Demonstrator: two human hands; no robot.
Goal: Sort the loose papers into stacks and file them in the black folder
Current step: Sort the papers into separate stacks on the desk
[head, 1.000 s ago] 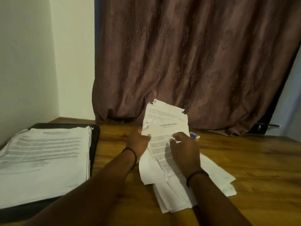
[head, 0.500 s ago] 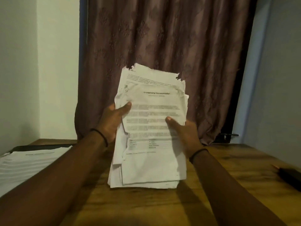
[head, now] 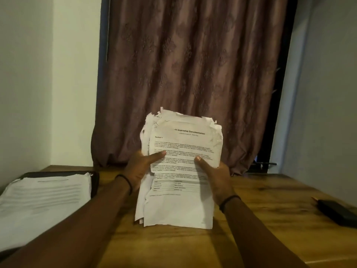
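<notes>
A bundle of loose printed papers with torn top corners stands upright on its bottom edge on the wooden table. My left hand grips its left side, thumb across the front sheet. My right hand grips the right side, thumb on the text. The front sheet is headed "Internship Documentation". At the far left lies the open black folder, with a neat stack of papers lying on it.
A dark flat object like a phone lies at the table's right edge. A brown curtain hangs behind the table, with white walls on the left and right.
Both hands gathered the scattered sheets off the table into one bundle, raised it upright, then lowered it so the bottom edge meets the table.
</notes>
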